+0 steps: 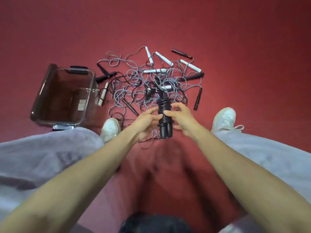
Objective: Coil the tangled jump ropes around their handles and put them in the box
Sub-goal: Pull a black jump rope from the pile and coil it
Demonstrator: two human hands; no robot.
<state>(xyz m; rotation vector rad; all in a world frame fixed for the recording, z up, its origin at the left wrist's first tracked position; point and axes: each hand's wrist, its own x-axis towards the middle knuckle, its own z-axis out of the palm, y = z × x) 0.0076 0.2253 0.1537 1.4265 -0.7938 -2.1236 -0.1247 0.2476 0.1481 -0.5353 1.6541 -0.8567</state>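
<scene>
Presently: black jump rope (164,115), cord wound tight round paired handles, held above near edge of the tangle (134,78) on red floor (235,39). Light, springy, likely to unwind; best gripped across the coils. Left hand (146,121) and right hand (181,120) pinching coils from opposite sides, right's spare fingers loosely spread. Box (40,95) leftward.
</scene>
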